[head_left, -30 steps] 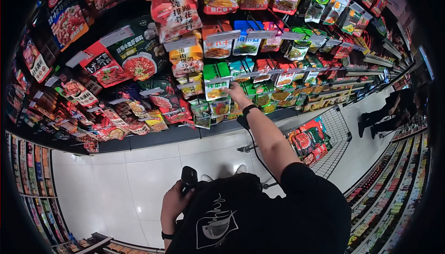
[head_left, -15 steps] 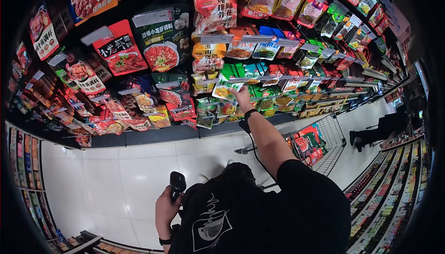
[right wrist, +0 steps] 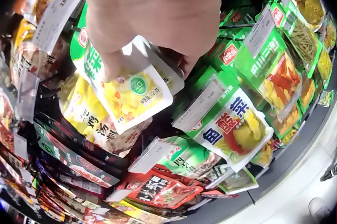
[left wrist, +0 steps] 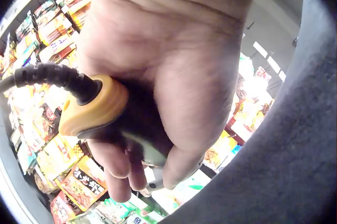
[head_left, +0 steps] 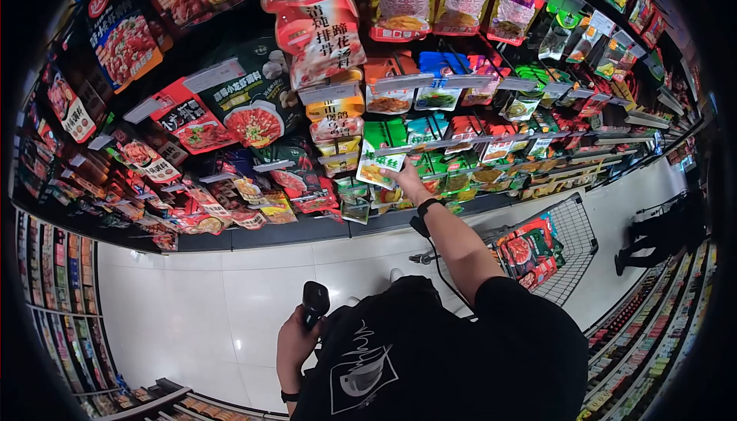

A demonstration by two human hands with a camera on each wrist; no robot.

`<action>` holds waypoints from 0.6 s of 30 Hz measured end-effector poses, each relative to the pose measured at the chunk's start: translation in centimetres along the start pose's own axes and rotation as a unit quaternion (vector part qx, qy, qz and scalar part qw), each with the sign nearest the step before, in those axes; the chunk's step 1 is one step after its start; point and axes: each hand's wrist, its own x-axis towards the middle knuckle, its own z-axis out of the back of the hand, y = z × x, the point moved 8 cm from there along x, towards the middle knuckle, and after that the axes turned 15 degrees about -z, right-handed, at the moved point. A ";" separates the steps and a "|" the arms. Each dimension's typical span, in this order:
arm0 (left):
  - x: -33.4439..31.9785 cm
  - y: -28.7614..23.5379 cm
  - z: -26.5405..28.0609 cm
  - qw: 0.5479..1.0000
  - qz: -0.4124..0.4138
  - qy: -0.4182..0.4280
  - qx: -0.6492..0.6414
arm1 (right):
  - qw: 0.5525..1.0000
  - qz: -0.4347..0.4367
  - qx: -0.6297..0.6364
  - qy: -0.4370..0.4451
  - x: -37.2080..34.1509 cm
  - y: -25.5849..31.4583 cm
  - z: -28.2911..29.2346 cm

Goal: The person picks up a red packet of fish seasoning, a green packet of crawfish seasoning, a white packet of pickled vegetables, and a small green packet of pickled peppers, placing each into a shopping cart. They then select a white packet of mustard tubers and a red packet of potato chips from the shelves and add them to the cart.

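Observation:
My right hand (head_left: 409,181) pinches the lower part of a green-and-white pickle packet (head_left: 378,166) that hangs on the shelf rack. In the right wrist view the thumb lies on the printed front of this packet (right wrist: 138,97) and the fingers go behind it. Its lower edge is tilted outward, and another white packet edge shows behind. Down by my body, my left hand (head_left: 295,346) grips a black-and-yellow handheld scanner (head_left: 315,302). The left wrist view shows the fingers curled round the scanner (left wrist: 97,109), with a black cable at its yellow end.
Hanging packets with price tags fill the rack, including a fish pickle packet (right wrist: 229,126) and a red pouch (head_left: 318,33). A wire shopping cart (head_left: 574,229) holding red packets stands at the right. Beyond it a person in dark clothes (head_left: 652,229) is in the aisle.
My right hand has gone from touching the packet's edge to pinching its lower part, and the packet has tilted outward. The head view has shifted. The left hand keeps its hold on the scanner.

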 end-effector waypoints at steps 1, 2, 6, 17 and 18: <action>0.3 -0.6 -0.5 1.000 -0.001 0.005 0.007 | 1.000 0.005 -0.010 0.007 0.5 -0.6 0.2; 0.7 -1.0 -1.0 1.000 -0.006 0.006 0.011 | 1.000 0.010 -0.020 0.015 1.1 -1.2 0.3; 2.0 -3.1 -2.7 1.000 -0.005 0.016 0.019 | 1.000 0.007 0.003 0.023 0.1 -0.9 1.0; 2.8 -8.0 -7.1 0.995 0.069 0.062 0.035 | 0.977 0.110 -0.125 -0.136 -0.1 -0.3 4.3; 2.9 -8.6 -7.3 0.995 0.072 0.062 0.036 | 0.980 0.092 -0.097 -0.144 0.3 -1.3 4.6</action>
